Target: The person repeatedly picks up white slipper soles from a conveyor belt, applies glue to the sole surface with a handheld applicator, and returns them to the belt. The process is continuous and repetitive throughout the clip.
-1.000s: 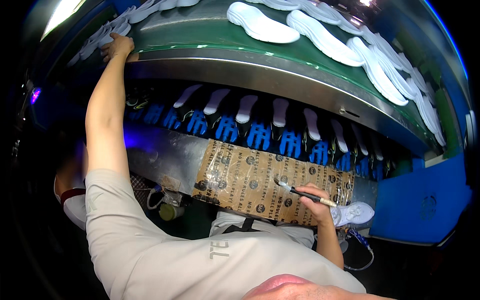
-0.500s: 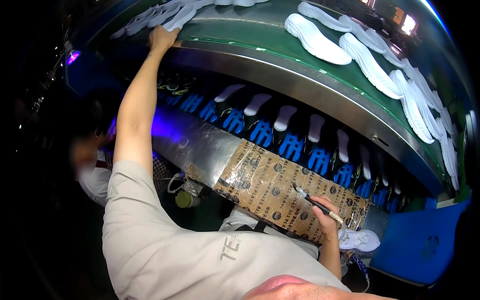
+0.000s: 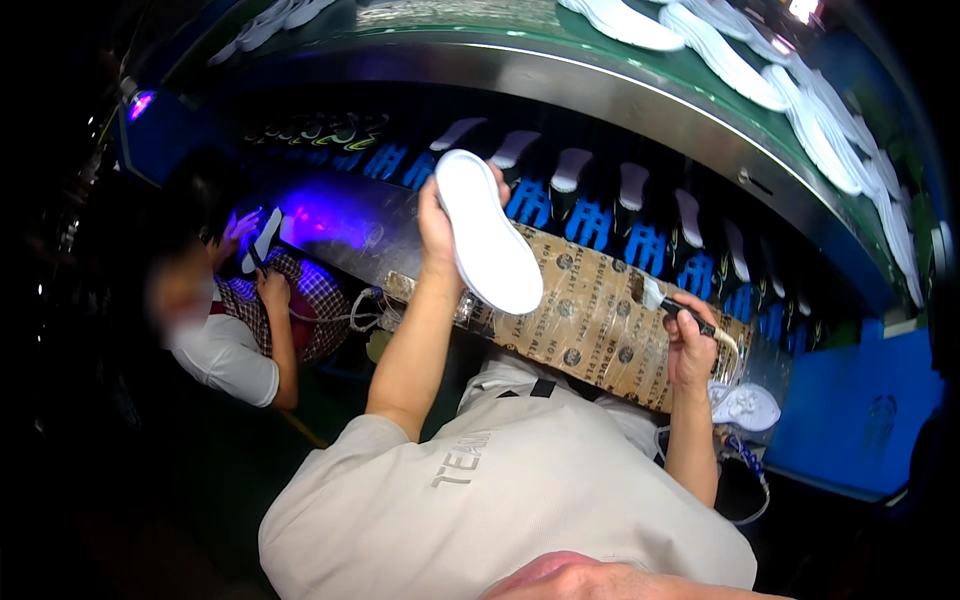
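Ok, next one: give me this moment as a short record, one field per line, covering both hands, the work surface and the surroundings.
Left hand: grips a white shoe sole, smooth face toward the camera
Right hand: holds a black-handled brush, apart from that sole
Work surface: printed brown cardboard on a metal bench
Right end: another white sole
Upper level: green belt with white soles
Behind bench: pale purple sole shapes, blue holders
Left side: co-worker holding a sole, near violet light
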`<state>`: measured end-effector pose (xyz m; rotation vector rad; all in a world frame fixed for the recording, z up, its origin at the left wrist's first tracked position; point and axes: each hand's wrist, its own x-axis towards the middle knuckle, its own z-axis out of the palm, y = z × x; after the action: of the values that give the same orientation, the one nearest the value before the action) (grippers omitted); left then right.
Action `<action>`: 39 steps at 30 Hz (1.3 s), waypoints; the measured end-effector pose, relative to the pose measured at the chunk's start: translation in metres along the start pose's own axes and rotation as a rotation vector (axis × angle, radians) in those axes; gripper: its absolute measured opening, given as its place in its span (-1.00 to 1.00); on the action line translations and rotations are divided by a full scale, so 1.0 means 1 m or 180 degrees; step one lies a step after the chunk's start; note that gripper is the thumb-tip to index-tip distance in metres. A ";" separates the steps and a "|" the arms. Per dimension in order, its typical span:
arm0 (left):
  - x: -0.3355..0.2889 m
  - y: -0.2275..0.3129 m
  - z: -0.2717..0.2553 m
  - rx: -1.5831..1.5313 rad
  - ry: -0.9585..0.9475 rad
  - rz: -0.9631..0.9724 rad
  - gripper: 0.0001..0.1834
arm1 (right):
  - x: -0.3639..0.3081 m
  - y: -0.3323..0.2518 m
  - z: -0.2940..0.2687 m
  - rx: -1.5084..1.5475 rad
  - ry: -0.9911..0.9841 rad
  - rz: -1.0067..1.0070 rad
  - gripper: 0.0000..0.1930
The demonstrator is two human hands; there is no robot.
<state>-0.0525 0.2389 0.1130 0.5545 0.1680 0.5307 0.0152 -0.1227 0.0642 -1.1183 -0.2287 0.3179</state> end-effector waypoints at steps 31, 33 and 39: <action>-0.066 -0.099 -0.010 -0.0675 -0.0554 -0.1607 -0.18 | 0.003 -0.004 0.092 -0.2492 -0.2272 -0.1093 -0.71; -0.061 -0.094 -0.005 -0.0494 -0.0633 -0.1528 -0.20 | 0.002 -0.011 0.095 -0.3049 -0.2184 -0.1617 -0.73; -0.038 -0.069 0.009 -0.0624 -0.0977 -0.1532 -0.14 | -0.004 -0.028 0.096 -0.2000 -0.2747 -0.0909 -0.74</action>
<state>-0.0522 0.1656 0.0834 0.3793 -0.0451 -0.0101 -0.0173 -0.0547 0.1297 -1.4837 -1.3110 0.4758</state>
